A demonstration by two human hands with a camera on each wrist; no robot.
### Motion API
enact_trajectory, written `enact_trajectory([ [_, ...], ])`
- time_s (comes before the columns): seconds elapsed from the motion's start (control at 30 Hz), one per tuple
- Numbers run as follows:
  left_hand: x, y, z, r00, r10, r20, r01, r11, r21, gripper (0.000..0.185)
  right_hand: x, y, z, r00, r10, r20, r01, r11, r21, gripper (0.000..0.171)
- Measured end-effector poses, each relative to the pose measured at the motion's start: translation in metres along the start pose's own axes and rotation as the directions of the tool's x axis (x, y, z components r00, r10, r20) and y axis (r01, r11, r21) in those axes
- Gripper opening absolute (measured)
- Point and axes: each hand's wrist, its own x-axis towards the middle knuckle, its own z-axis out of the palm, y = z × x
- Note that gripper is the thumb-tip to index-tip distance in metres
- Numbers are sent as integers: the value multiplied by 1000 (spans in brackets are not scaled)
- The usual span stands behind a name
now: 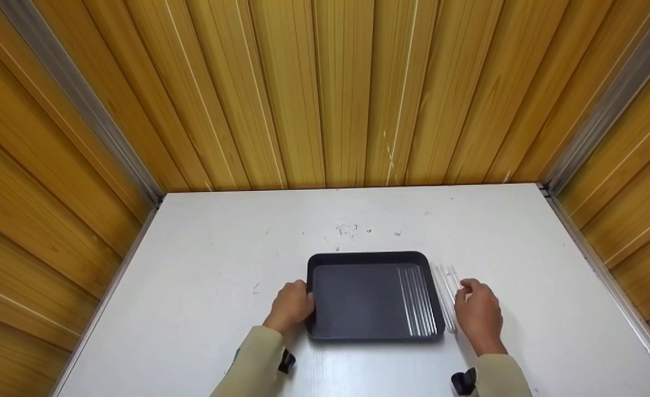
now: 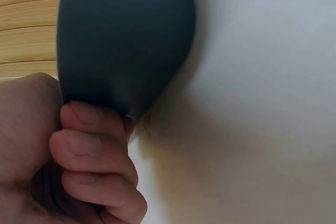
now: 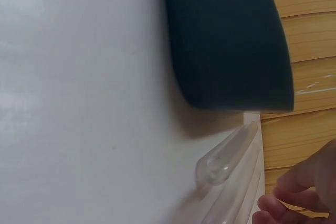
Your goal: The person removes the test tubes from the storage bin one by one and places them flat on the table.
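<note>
Watching from far away, I see the dark tray (image 1: 358, 303) low in the middle of the head view. Only there can I see the clear tubes inside it (image 1: 417, 303), lying side by side at its right. The left wrist view shows me bent fingers of the left hand (image 1: 291, 304), holding the tray's side. The right wrist view shows the round end of one of the loose tubes (image 3: 223, 158), too small to tell from above. They lie on the white table (image 1: 192, 309), just right of the tray. The right hand (image 1: 479, 315) is beside them, loosely bent, a narrow gap between thumb and finger. The tray is smooth, with round corners; the tubes are shiny.
</note>
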Motion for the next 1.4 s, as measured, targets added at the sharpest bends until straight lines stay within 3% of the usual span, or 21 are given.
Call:
enact_trajectory([
  [0.2,-1,0,-1,1000,13,-8,-12,1000,2,20,-2,-4,-1,1000,-24,-13,24,1000,15,27],
  [0.47,1,1,-1,1000,-27,14,27,1000,0,21,-7,-13,1,999,-40,-10,41,999,21,27],
  [1.0,0,1,-2,1000,-7,2,7,1000,-8,20,-13,-35,6,994,-111,-9,112,989,93,24],
  [1.4,-1,0,-1,1000,-8,-6,8,1000,-12,20,-18,-44,10,989,-142,40,137,985,109,25],
])
